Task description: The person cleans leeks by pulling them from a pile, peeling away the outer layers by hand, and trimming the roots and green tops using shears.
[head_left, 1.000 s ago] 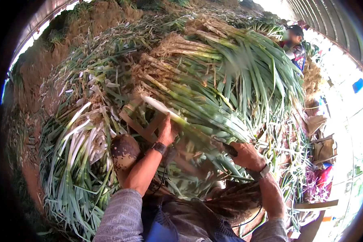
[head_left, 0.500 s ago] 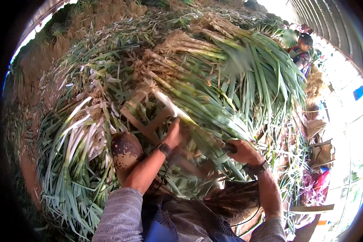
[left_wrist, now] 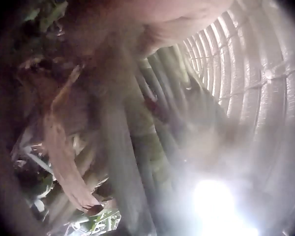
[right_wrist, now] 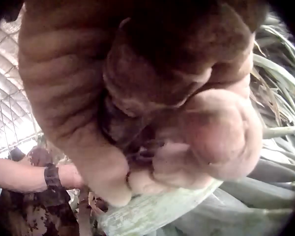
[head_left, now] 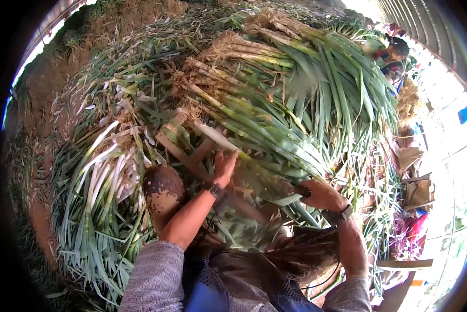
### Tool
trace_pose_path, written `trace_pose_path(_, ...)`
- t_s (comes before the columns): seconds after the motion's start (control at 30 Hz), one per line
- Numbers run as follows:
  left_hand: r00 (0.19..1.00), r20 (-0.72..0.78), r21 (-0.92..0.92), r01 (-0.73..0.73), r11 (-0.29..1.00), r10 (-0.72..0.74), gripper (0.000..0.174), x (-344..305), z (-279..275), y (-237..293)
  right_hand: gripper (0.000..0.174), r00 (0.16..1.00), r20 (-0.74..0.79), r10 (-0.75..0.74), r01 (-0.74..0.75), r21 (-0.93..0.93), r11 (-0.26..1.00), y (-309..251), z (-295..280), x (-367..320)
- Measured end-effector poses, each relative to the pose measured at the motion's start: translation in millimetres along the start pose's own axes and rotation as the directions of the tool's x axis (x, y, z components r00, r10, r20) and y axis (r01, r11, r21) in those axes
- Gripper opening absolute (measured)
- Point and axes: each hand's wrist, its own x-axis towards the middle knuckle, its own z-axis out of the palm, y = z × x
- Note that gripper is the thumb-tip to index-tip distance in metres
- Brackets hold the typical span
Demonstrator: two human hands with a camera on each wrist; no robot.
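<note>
My left hand (head_left: 225,166) grips a leek (head_left: 216,136) by its lower stem, the white root end pointing up and to the left. The leek's green leaves run down right toward my right hand (head_left: 323,195). The fingers of that hand curl round a dark handle (head_left: 304,191); what the handle belongs to is hidden. In the right wrist view, a broad green leaf (right_wrist: 157,212) lies just below the curled fingers. Leek leaves (left_wrist: 120,162) hang below the left hand in the left wrist view.
A large heap of rooted leeks (head_left: 275,99) lies ahead. Leeks with white stems (head_left: 101,171) are piled at the left. A wooden frame (head_left: 184,158) stands close to my knee (head_left: 163,192). Another person (head_left: 394,62) is at the far right, near scattered trimmings.
My left hand and the leek's white end have shifted a little right in the head view. The right hand has also moved slightly right, keeping its grip on the handle.
</note>
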Motion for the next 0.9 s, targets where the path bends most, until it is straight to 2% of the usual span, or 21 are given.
trace_pose_path(0.07, 0.988, -0.124, -0.051, 0.084, 0.995, -0.09, 0.058, 2.3, 2.6, -8.2, 0.031, 0.981, -0.183, 0.062, -0.051, 0.067, 0.996, -2.6, -3.2, -3.8)
trace_pose_path(0.1, 0.988, -0.122, -0.05, 0.084, 0.995, -0.089, 0.058, 5.7, 3.0, -10.5, 0.031, 0.986, -0.144, 0.08, -0.081, 0.004, 0.997, -0.5, -5.1, -4.1)
trace_pose_path(0.13, 0.979, -0.163, -0.059, 0.111, 0.992, -0.119, 0.049, 9.8, 4.2, -4.3, 0.031, 0.986, -0.147, 0.083, -0.083, 0.004, 0.997, -1.5, -5.9, -5.4)
trace_pose_path(0.2, 0.953, -0.243, -0.08, 0.168, 0.982, -0.183, 0.037, 14.4, 6.7, 5.1, 0.03, 0.991, -0.028, 0.13, -0.127, 0.077, 0.989, -5.1, -6.1, -7.7)
trace_pose_path(0.23, 0.962, -0.27, -0.039, 0.032, 0.999, -0.041, 0.037, 15.3, 6.6, 3.8, 0.03, 0.992, -0.023, 0.122, -0.12, 0.084, 0.989, -4.0, -3.0, -5.7)
trace_pose_path(0.27, 0.962, -0.269, -0.036, 0.032, 0.999, -0.041, 0.037, 15.6, 4.5, 2.5, 0.03, 0.992, -0.023, 0.122, -0.12, 0.087, 0.989, -3.5, -0.7, -6.8)
trace_pose_path(0.33, 0.934, -0.348, 0.021, -0.08, 0.997, 0.083, 0.039, 18.8, 0.2, 4.3, 0.022, 0.989, -0.133, 0.061, -0.048, 0.099, 0.994, -3.6, -2.6, -9.7)
trace_pose_path(0.37, 0.961, -0.261, -0.02, 0.084, 0.996, -0.087, 0.068, 19.7, -5.7, 3.6, 0.022, 0.989, -0.134, 0.065, -0.052, 0.1, 0.994, -3.5, -4.8, -11.5)
trace_pose_path(0.4, 0.962, -0.257, -0.016, 0.085, 0.996, -0.086, 0.068, 31.9, -1.2, -21.8, 0.022, 0.985, -0.143, 0.095, -0.092, 0.025, 0.995, -3.3, -7.1, -11.9)
trace_pose_path(0.43, 0.945, -0.324, -0.052, 0.023, 0.998, -0.038, 0.068, 55.8, 7.6, -74.0, 0.022, 0.98, -0.155, 0.122, -0.131, -0.046, 0.99, -3.2, -7.7, -11.6)
trace_pose_path(0.47, 0.921, -0.39, -0.083, -0.042, 0.996, 0.007, 0.068, 38.4, 12.1, -44.7, 0.022, 0.979, -0.158, 0.124, -0.132, -0.039, 0.99, -2.8, -7.0, -11.5)
trace_pose_path(0.5, 0.951, -0.3, 0.15, 0.126, 0.981, -0.076, 0.072, 10.0, 16.0, -19.1, 0.023, 0.984, -0.12, 0.131, -0.137, -0.04, 0.99, -2.4, -6.5, -10.8)
trace_pose_path(0.53, 0.952, -0.298, 0.154, 0.125, 0.98, -0.074, 0.072, -1.4, 18.6, 0.4, 0.024, 0.987, -0.079, 0.137, -0.141, -0.042, 0.989, -2.4, -5.2, -10.7)
trace_pose_path(0.6, 0.987, -0.117, -0.154, 0.092, 0.984, -0.111, 0.075, -9.8, 20.2, 15.7, 0.024, 0.99, -0.078, 0.117, -0.117, 0.006, 0.993, -1.8, 0.3, -10.0)
trace_pose_path(0.63, 0.984, -0.148, 0.029, 0.105, 0.994, -0.1, 0.073, -4.1, 17.3, 20.9, 0.025, 0.992, -0.082, 0.095, -0.091, 0.049, 0.995, -2.5, 1.3, -8.8)
trace_pose_path(0.67, 0.984, -0.154, 0.026, 0.097, 0.995, -0.092, 0.073, -1.8, 15.7, 25.8, 0.027, 0.994, -0.089, 0.069, -0.062, 0.087, 0.994, -4.5, -0.5, -6.7)
trace_pose_path(0.73, 0.958, -0.183, -0.108, 0.204, 0.973, -0.221, 0.067, -2.4, 12.2, 39.4, 0.029, 0.992, -0.104, 0.068, -0.059, 0.088, 0.994, -10.1, -7.5, -6.3)
trace_pose_path(0.77, 0.961, -0.184, -0.143, 0.18, 0.973, -0.204, 0.055, 9.0, 10.5, 31.0, 0.028, 0.99, -0.103, 0.092, -0.083, 0.094, 0.992, -12.6, -11.5, -6.5)
trace_pose_path(0.8, 0.963, -0.186, -0.144, 0.17, 0.975, -0.196, 0.055, 22.7, 7.1, 19.4, 0.029, 0.988, -0.101, 0.119, -0.109, 0.105, 0.989, -14.3, -13.1, -7.3)
trace_pose_path(0.87, 0.978, -0.079, -0.281, 0.162, 0.946, -0.191, 0.042, 43.4, 0.9, -1.1, 0.029, 0.979, -0.187, 0.077, -0.056, 0.114, 0.992, -13.2, -8.6, -8.8)
trace_pose_path(0.9, 0.974, -0.067, -0.474, 0.162, 0.866, -0.218, 0.037, 44.4, 2.8, -3.6, 0.029, 0.978, -0.181, 0.108, -0.095, 0.081, 0.992, -16.4, -11.4, -10.7)
